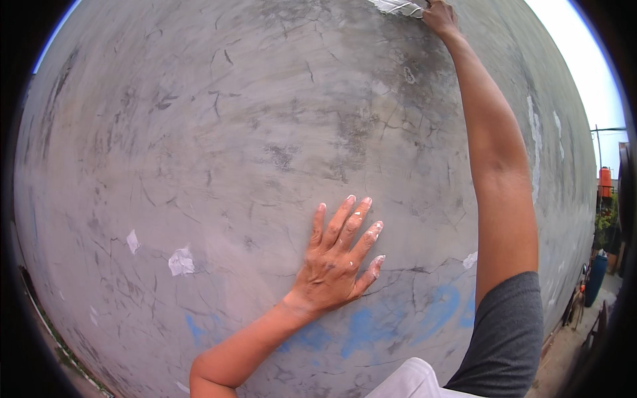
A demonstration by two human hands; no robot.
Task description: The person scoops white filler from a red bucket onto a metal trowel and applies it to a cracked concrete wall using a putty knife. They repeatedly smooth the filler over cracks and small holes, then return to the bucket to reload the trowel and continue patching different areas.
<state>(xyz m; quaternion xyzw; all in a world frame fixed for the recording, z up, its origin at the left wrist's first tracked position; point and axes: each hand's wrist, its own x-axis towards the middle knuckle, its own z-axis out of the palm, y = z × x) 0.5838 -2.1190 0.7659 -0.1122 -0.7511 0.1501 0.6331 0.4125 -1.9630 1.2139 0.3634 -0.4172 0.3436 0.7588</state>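
Left hand (328, 272): palm flat against the grey cracked wall (199, 159), fingers extended and spread, white residue on the fingertips. Right hand (441, 16): arm raised, fingers curled around the right end of a whitish flat piece (400, 7) at the wall's upper part, beside a dark patch (415, 53); its exact kind unclear, cut by the upper edge. Blue paint marks (363, 330) below the left hand; white patch (180, 262) to its left.

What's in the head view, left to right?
Small white patch → larger white patch → left hand → right hand → blue container.
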